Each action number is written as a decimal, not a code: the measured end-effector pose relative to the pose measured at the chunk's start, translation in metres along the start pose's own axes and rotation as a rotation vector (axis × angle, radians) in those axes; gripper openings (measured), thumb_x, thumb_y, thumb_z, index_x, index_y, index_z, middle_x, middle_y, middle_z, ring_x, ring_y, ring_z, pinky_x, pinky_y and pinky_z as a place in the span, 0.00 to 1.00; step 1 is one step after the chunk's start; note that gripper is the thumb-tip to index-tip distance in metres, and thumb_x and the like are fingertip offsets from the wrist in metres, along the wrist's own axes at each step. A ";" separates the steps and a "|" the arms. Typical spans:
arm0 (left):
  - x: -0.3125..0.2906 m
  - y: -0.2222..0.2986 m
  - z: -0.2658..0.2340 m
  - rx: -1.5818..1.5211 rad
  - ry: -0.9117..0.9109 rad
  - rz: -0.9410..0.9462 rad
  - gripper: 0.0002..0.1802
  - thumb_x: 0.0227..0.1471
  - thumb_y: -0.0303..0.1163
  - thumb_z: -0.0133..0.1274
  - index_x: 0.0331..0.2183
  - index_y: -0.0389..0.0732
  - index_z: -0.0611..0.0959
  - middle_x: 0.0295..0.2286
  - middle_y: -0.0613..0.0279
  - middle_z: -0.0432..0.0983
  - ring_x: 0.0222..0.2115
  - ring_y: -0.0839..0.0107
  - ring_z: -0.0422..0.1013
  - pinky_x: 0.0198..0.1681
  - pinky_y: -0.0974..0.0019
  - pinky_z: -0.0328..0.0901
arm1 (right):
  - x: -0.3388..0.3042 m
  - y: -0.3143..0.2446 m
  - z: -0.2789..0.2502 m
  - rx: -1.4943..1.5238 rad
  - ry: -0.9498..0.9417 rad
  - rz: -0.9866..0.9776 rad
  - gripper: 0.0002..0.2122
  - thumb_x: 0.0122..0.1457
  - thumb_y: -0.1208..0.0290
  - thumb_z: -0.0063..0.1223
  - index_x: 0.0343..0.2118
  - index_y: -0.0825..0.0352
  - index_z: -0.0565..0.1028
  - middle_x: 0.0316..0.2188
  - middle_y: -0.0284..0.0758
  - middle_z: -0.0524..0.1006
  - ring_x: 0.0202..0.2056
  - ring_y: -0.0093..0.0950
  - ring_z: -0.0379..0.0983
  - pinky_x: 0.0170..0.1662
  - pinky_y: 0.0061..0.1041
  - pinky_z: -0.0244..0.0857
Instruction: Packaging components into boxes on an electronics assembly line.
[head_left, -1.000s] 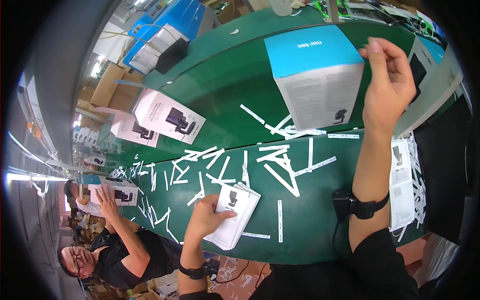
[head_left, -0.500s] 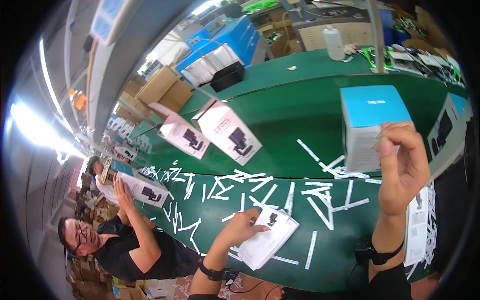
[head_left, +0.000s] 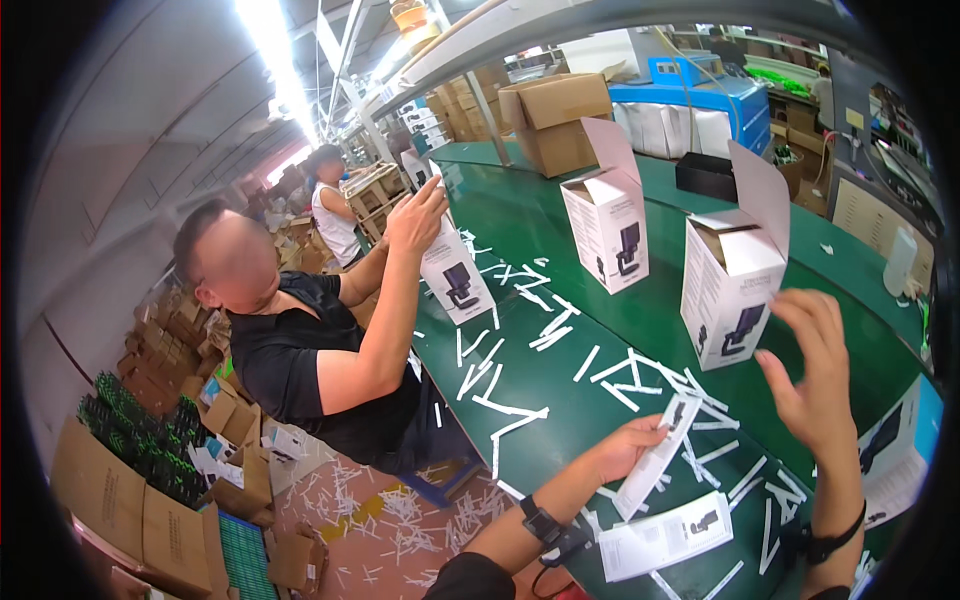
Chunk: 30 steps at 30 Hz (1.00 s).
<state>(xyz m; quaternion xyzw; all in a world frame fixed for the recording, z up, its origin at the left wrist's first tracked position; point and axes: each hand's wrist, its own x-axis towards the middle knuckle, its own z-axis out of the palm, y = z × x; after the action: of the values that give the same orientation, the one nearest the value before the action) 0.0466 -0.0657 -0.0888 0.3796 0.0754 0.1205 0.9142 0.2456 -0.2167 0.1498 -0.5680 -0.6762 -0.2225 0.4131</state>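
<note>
My left hand (head_left: 632, 452) is closed on a white leaflet (head_left: 650, 470) with a printed picture of a microphone, raised above the table. Below it lies a small pile of similar leaflets (head_left: 655, 545) on the green tabletop. My right hand (head_left: 818, 375) holds nothing, thumb and fingers apart. Those fingers are at the right edge of an upright white carton (head_left: 722, 300) whose top flap stands up; whether they touch it I cannot tell. Further left stands a second white carton (head_left: 612, 235), also with its flap raised.
White paper strips (head_left: 500, 405) litter the table. At the left, a co-worker (head_left: 320, 340) in a black shirt has both hands at another white carton (head_left: 455, 275). A blue-and-white carton (head_left: 900, 450) stands at the right. Behind are a black tray (head_left: 705, 175) and a brown cardboard box (head_left: 555, 120).
The view has swung left. My right hand has left the blue-topped carton and come beside an open white one. My left hand has lifted a leaflet off the pile.
</note>
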 end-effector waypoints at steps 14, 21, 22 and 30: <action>-0.026 0.028 0.020 -0.602 -0.047 0.234 0.03 0.60 0.29 0.48 0.37 0.42 0.73 0.23 0.67 0.61 0.24 0.74 0.58 0.25 0.72 0.57 | 0.080 0.100 0.106 -0.313 -0.416 0.175 0.20 0.51 0.50 0.65 0.33 0.65 0.78 0.43 0.39 0.73 0.53 0.41 0.65 0.62 0.54 0.52; -0.026 0.030 0.010 -0.750 -0.071 0.313 0.06 0.56 0.28 0.51 0.37 0.41 0.73 0.25 0.66 0.63 0.27 0.72 0.59 0.28 0.70 0.58 | 0.027 0.093 0.077 -0.398 0.247 -0.152 0.14 0.41 0.76 0.68 0.27 0.64 0.70 0.34 0.37 0.68 0.42 0.41 0.66 0.59 0.52 0.60; -0.026 0.030 0.010 -0.719 -0.064 0.316 0.05 0.56 0.28 0.51 0.36 0.42 0.73 0.25 0.66 0.63 0.27 0.72 0.59 0.28 0.69 0.58 | 0.016 0.092 0.079 -0.400 0.355 -0.070 0.18 0.42 0.75 0.68 0.34 0.65 0.70 0.37 0.40 0.68 0.43 0.43 0.65 0.60 0.52 0.59; -0.027 0.033 0.027 -0.399 0.536 0.305 0.12 0.52 0.27 0.51 0.40 0.37 0.74 0.29 0.60 0.71 0.22 0.69 0.62 0.20 0.69 0.56 | -0.010 0.118 0.120 -0.020 0.307 0.653 0.61 0.39 0.52 0.74 0.69 0.73 0.40 0.64 0.58 0.53 0.62 0.57 0.52 0.66 0.51 0.48</action>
<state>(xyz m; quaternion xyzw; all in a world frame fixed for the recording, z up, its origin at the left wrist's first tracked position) 0.0213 -0.0691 -0.0447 0.1556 0.2299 0.3628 0.8895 0.3212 -0.1001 0.0550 -0.7179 -0.3871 -0.1682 0.5536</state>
